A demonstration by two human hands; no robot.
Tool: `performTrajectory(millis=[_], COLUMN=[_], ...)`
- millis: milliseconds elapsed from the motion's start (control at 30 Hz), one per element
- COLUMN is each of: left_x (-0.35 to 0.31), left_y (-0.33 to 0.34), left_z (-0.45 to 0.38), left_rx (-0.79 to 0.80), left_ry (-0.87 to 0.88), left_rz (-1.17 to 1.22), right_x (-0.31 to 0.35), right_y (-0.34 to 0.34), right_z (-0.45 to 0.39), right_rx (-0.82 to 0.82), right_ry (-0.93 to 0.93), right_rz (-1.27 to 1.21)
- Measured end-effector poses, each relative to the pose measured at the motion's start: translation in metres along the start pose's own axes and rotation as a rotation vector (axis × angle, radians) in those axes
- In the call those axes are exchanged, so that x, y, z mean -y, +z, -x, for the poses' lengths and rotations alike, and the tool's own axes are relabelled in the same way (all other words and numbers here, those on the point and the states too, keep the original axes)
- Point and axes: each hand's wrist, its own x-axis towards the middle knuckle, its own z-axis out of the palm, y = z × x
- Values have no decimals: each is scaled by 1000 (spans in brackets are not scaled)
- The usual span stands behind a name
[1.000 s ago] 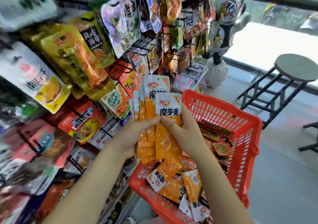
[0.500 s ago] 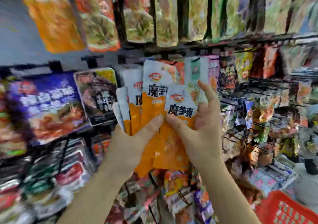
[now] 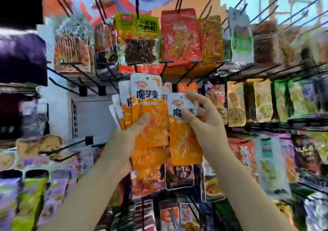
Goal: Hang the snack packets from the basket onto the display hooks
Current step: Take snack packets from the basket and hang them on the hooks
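Seen from the head camera, a fanned bundle of orange-and-white foil snack packets (image 3: 149, 113) is gripped by the left hand (image 3: 127, 138), raised in front of a rack of black wire display hooks (image 3: 85, 74). The thumb of that hand is pressed flat across the orange front of the foremost packet, while the remaining fingers are hidden behind the bundle. At least four packets are counted in the fan, their white tops spread toward the upper left; an exact number cannot be told.

Just to the right, a single orange-and-white snack packet (image 3: 184, 138) is pinched near its white top by the right hand (image 3: 205, 117), thumb on the printed front and fingers curled over the top edge and behind. This packet is held upright, its left edge touching or overlapping the bundle, and it is not seen to be threaded on any hook.

Behind the hands, hanging goods are blurred. Above, a yellow-and-clear packet of dark strips (image 3: 138, 39) is hung beside a red packet of pale shreds (image 3: 181, 35). Several bare hooks are seen projecting at the left, beside a white wall panel (image 3: 92, 117). To the right, a row of yellow and green packets (image 3: 262, 101) is hung along a dark rail. Lower left, purple and lime packets (image 3: 32, 200) are ranged in a line. No basket is caught in view.
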Motion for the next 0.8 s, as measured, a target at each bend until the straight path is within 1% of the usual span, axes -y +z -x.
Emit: performTrajectory(millis=[100,233,467,700,800], left_x=[-11,-17,-13,-12,-12], left_y=[-6,-12,-25,-32,-34], left_z=[-8,-22,-34,-38,-40], left_rx=[88,113,62,93,111], left_ry=[-34,-33,-36,-49,-62], left_rz=[52,76,84,65,62], right_x=[-2,-2,-8,-15,-14], right_y=[6,21,36,37,36], right_z=[-25,-56,-84,-90,-89], right_rx=[7,27,40,35,19], right_ry=[-7,-36,-8,-48,-6], right_rz=[25,72,116,133,149])
